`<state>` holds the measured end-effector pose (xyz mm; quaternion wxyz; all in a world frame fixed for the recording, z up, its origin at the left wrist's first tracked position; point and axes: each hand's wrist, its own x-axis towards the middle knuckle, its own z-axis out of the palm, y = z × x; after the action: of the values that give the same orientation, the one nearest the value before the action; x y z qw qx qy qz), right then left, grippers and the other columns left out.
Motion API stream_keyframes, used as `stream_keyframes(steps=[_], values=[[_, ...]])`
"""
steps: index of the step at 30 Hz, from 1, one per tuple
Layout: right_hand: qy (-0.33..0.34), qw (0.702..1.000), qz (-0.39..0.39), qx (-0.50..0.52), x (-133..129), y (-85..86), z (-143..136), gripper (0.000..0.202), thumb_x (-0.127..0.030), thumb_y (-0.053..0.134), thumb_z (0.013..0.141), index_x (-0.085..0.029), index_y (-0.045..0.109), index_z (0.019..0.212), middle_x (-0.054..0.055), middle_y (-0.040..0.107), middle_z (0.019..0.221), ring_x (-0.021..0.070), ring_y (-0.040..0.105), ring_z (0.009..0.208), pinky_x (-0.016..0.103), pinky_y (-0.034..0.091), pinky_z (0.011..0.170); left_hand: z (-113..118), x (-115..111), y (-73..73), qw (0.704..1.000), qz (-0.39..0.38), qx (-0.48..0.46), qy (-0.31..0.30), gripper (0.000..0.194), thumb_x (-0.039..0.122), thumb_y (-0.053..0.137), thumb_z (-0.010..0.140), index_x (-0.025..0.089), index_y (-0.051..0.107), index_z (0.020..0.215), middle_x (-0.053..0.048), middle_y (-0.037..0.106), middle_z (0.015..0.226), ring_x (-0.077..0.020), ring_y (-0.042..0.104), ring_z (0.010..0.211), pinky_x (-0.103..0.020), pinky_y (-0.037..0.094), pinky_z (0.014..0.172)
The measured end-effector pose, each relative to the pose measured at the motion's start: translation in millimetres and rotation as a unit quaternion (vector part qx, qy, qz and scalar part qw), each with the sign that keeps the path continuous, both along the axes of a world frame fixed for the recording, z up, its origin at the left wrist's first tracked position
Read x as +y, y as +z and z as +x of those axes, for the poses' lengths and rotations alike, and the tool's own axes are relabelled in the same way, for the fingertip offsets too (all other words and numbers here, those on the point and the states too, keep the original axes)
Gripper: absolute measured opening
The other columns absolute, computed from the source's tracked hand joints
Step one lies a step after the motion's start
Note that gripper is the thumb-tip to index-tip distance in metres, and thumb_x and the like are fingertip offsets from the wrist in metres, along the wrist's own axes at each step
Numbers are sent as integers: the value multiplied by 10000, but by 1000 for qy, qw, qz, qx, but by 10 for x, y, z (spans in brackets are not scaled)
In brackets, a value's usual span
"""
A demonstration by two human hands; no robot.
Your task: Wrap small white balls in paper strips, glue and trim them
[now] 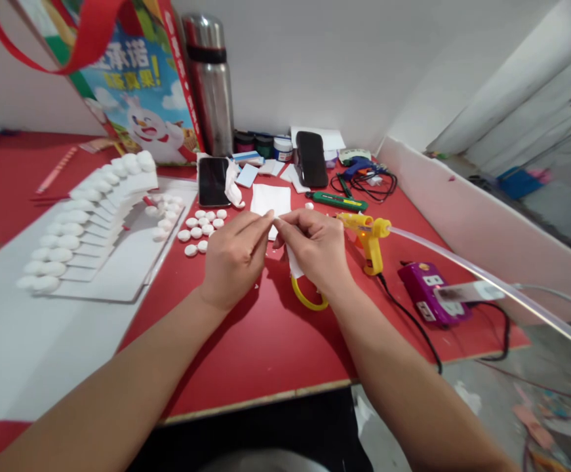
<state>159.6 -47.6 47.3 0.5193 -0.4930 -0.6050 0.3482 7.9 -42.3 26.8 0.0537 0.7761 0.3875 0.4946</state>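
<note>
A small white foam piece (276, 226) is pinched between the left hand (233, 259) and right hand (315, 249) (yellow scissors (307, 298) at six o'clock); shaping is under way, and a steady grip is needed next.

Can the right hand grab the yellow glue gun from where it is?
Probably yes. The yellow glue gun stands on the red table just beside the right hand, with nothing between them. But its fingers pinch a small white piece, so they'd need freeing first.
</note>
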Motion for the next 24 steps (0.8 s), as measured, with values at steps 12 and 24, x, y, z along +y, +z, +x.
stream_keyframes(steps=[12,24], values=[[65,997,29,-40,26,8,62,273,-447,662,921,-190,704,840,10,704,699,119,602,532,250,470,521,-115,141,53,956,-201,-172,-128,210,345,656,940,214,807,1004,-39,726,836,-144,647,704,-280,547,694],[50,999,-10,7,22,-15,3,300,-478,708,879,-179,699,855,25,715,710,127,622,516,238,461,481,-64,67,62,997,-46,-43,-46,225,235,541,994,191,759,1028,-79,722,936,-191,652,884,-309,505,821]])
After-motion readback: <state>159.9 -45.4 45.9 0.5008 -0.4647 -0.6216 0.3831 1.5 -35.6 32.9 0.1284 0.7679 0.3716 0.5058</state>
